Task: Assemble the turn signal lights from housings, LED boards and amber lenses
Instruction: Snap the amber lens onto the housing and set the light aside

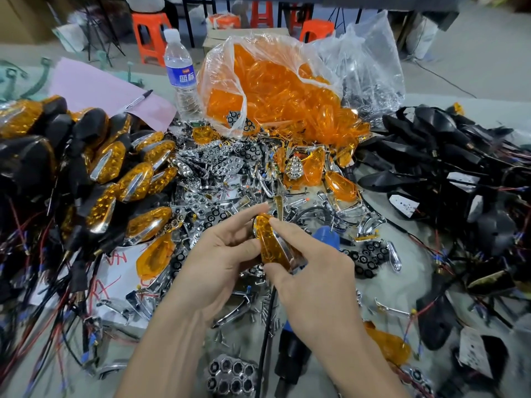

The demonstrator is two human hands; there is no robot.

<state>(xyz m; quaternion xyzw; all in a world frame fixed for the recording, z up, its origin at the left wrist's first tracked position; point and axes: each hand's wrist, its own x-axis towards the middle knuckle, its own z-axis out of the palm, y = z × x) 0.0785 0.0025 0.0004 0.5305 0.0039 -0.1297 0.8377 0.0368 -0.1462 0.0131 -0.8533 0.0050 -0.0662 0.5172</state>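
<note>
Head view: at my far left, a heap of finished turn signal lights [115,168] lies with amber faces and black backs jumbled together, red and black wires trailing toward me. Behind it a marker pen [135,101] rests on a pink sheet of paper [94,87], with a water bottle [181,73] standing just beside. A loose amber lens [155,257] lies near my left hand [221,262], whose fingers curl around one turn signal light [271,242] held above a spread of chrome reflectors [218,168]. My right hand [313,280] pinches the same light, forefinger on its upper end and thumb at its lower end. Beyond, an open plastic bag of amber lenses [273,87] spills forward. Black housings [445,156] with wires pile up at far right.
</note>
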